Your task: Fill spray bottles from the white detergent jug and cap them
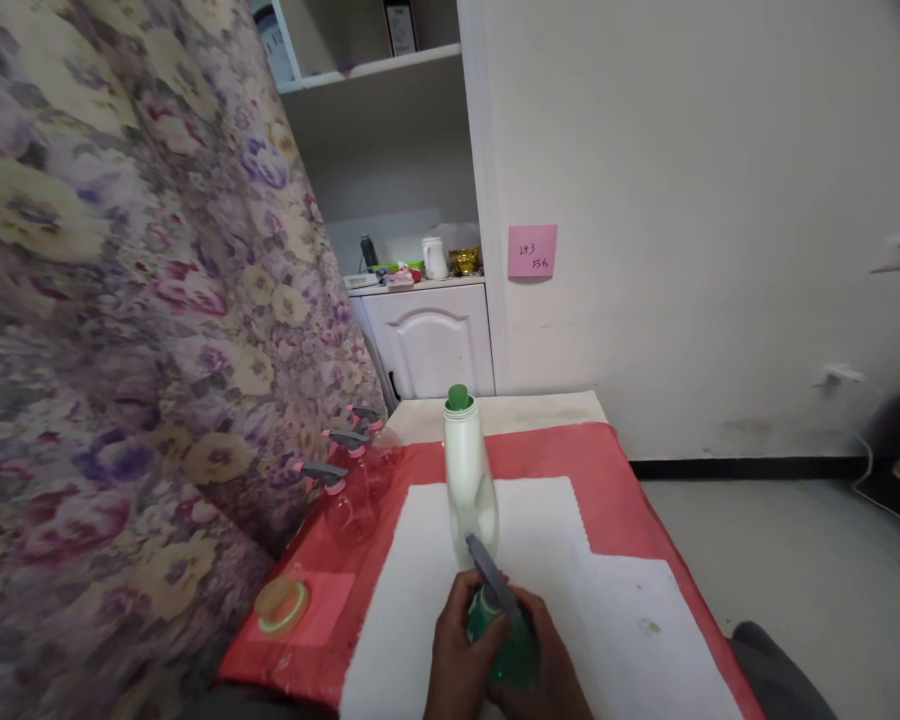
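Observation:
Both my hands wrap around a small green spray bottle (506,645) with a grey trigger head (489,578), low in the middle of the view. My left hand (457,655) grips its left side and my right hand (551,660) its right side, fingers closed. Just beyond it stands a tall white bottle (469,480) with a green cap (459,398). All rest over a white sheet (420,560) on a red tablecloth (615,480).
Three clear pink spray bottles (352,490) line the table's left edge beside a flowered curtain (120,300). An orange lid (281,605) lies at front left. A white cabinet (427,340), a wall with a pink note (532,250), and grey floor (780,560) lie beyond.

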Available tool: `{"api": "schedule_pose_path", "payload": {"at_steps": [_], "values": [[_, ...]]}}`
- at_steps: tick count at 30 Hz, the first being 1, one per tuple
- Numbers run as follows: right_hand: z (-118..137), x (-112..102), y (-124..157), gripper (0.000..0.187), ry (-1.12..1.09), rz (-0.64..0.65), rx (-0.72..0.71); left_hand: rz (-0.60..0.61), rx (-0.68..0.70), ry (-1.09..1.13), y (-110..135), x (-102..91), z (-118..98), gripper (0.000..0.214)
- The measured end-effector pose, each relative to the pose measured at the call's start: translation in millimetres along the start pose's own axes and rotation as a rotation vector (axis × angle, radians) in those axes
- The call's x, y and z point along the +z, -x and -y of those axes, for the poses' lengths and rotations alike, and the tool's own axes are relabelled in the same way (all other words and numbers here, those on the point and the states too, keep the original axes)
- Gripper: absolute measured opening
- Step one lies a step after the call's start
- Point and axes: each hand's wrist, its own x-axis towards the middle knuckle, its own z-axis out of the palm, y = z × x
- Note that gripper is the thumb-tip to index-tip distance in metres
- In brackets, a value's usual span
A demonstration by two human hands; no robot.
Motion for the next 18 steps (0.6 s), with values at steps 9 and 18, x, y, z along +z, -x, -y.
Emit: {"api": "schedule_pose_path", "payload": {"at_steps": [9, 18], "values": [[3, 1, 1, 0.080, 0.051, -0.057, 0.047, 0.062, -0.030, 0.067, -6, -7.4, -19, 0.038], [12, 0, 2, 0.080, 0.084, -0.061, 0.037, 0.001, -0.045, 0.125, -7, -27.6, -59, 0.053]]}}
